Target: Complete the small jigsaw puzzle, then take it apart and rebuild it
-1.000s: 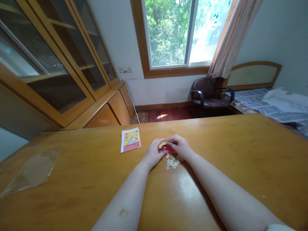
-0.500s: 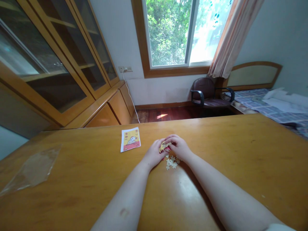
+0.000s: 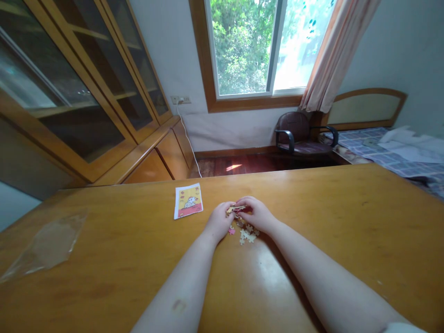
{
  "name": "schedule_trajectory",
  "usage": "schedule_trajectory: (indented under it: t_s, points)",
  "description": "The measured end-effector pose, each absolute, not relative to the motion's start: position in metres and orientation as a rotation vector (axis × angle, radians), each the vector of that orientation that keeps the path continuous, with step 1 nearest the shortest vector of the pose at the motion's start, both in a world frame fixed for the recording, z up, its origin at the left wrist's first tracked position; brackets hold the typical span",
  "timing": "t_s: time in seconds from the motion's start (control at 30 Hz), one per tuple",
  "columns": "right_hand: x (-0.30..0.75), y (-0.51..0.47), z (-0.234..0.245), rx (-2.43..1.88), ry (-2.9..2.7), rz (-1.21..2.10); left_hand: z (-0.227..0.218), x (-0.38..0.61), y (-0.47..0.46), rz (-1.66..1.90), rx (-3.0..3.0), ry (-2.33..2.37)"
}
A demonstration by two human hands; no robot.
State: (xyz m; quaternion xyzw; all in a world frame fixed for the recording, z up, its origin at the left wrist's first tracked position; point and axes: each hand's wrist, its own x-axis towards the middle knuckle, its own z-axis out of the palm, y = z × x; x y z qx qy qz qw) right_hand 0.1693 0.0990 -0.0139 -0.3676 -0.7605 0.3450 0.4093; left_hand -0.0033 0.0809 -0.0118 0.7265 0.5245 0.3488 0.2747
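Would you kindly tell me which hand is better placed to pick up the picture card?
Probably the left hand: the picture card lies just to its left, while the right hand, also gripping the puzzle pieces, sits farther off.

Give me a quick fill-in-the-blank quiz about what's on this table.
The left hand and right hand meet over loose ____ pieces.
The picture card lies to the ____ of both hands.
A clear plastic bag lies on the wooden ____.
Missing words: puzzle, left, table.
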Motion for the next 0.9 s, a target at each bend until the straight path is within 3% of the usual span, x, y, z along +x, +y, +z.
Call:
schedule_trajectory:
  t_s: [0.4, 0.9]
  points:
    - [0.1730, 0.1016, -0.0126, -1.165, -1.805, 0.900, -0.0067, -0.0041, 0.0780, 0.977, 1.916, 1.423]
    - [0.1756, 0.1050, -0.0159, -1.129, -1.790, 0.899, -0.0096, -0.0044, 0.0796, 1.003, 1.888, 1.455]
